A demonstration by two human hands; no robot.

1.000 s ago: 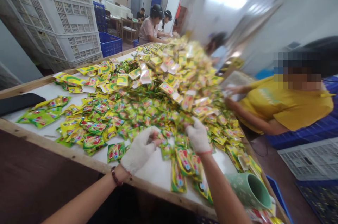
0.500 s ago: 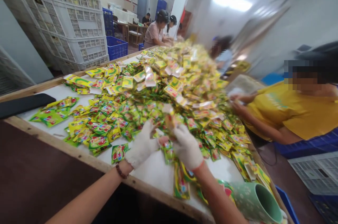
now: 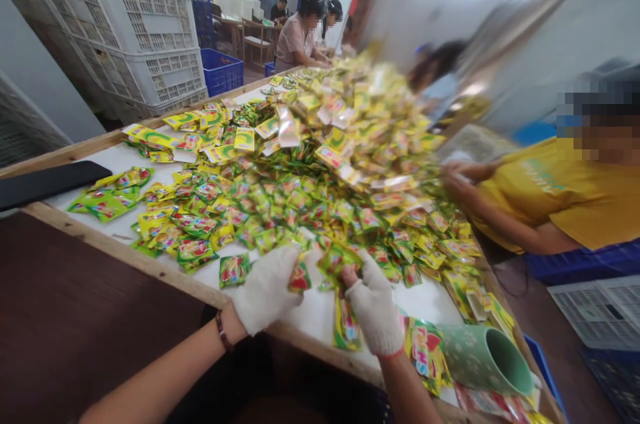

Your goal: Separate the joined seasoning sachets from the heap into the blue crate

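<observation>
My left hand point(image 3: 267, 287), in a white glove with bare fingertips, is closed at the table's near edge. A small green and red snack packet point(image 3: 300, 277) shows at its fingers. To its right, my right hand point(image 3: 376, 311), gloved the same way, pinches a yellow-green snack packet point(image 3: 339, 257) between thumb and fingers. Past both hands spreads a large heap of similar small packets point(image 3: 280, 204). Longer yellow-green bags point(image 3: 346, 324) lie under and beside my right hand. Another small packet point(image 3: 234, 271) rests left of my left hand.
A green cup point(image 3: 485, 357) lies on its side at the right corner. A black phone point(image 3: 55, 183) rests on the left rim. Wooden edging point(image 3: 150, 264) borders the table. White crates point(image 3: 150, 31) are stacked at left. A person in yellow point(image 3: 540, 204) works at right; others sit farther back.
My right hand has moved right and turned, and the packet in its fingers now shows more plainly. My left hand has closed its fingers, with a small packet at them. The view has shifted slightly.
</observation>
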